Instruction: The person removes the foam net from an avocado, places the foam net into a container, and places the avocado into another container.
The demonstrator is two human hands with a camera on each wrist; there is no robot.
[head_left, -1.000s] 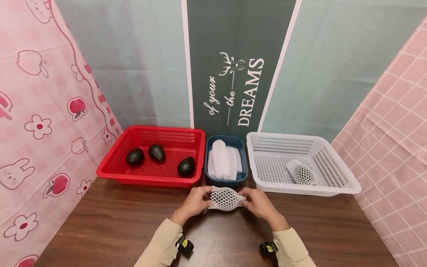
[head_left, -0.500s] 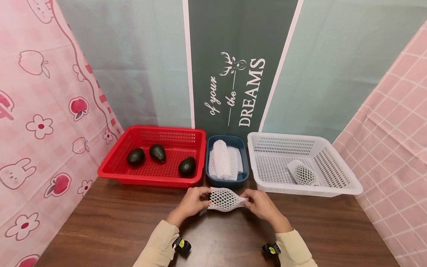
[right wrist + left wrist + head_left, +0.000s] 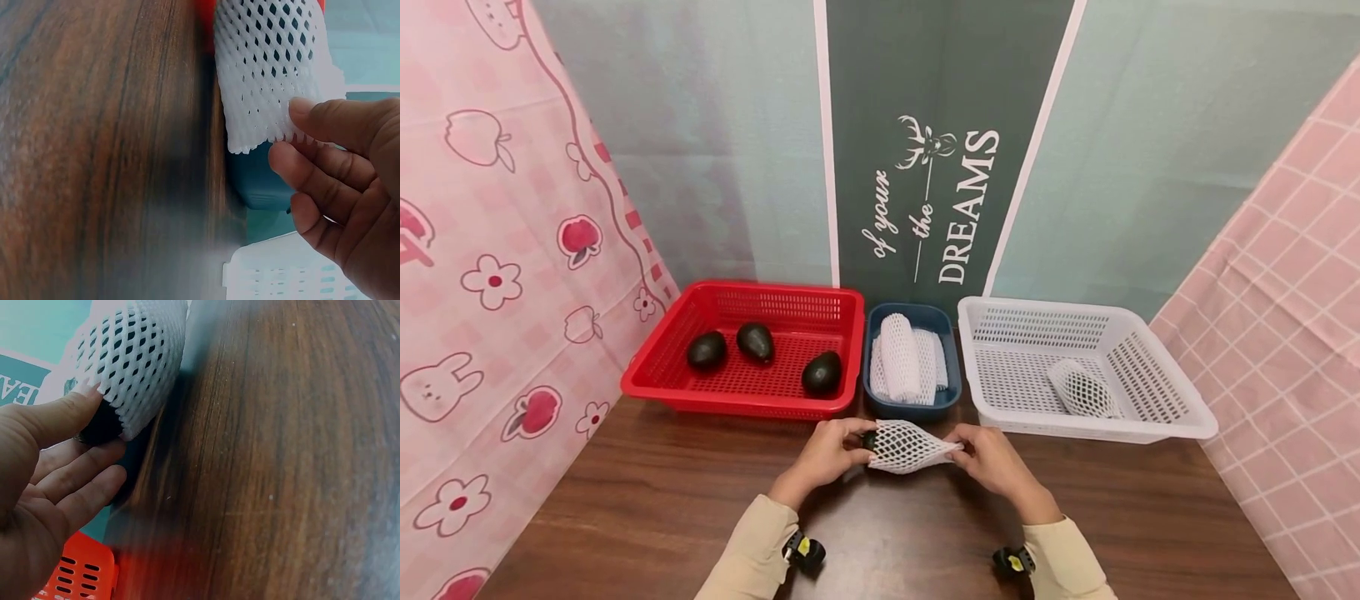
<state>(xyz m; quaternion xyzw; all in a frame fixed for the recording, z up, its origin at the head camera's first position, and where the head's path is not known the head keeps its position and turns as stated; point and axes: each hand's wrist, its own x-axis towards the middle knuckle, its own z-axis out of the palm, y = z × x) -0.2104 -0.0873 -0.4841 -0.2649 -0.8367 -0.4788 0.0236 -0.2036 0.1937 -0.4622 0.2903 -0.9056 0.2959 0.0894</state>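
A white foam fruit net (image 3: 908, 447) is stretched between both hands, just in front of the blue bin. An avocado (image 3: 104, 425) sits inside it, its dark end bare at the net's left mouth. My left hand (image 3: 826, 457) pinches that mouth, thumb on the mesh edge and fingers around the avocado's end. At the narrow right end of the net, my right hand (image 3: 996, 468) pinches the mesh between thumb and forefinger. In the right wrist view, the net's flattened end (image 3: 250, 125) hangs past the fingertips.
A red basket (image 3: 737, 406) at the left holds three bare avocados (image 3: 755, 342). The blue bin (image 3: 951, 392) in the middle contains folded foam nets (image 3: 898, 358). At the right, a white basket (image 3: 1097, 427) holds one netted avocado (image 3: 1081, 390). Everything stands on a wooden table (image 3: 625, 517).
The hands have drawn slightly apart. The net's right end is pulled rightward and narrower, and the avocado's dark end now shows at the left mouth.
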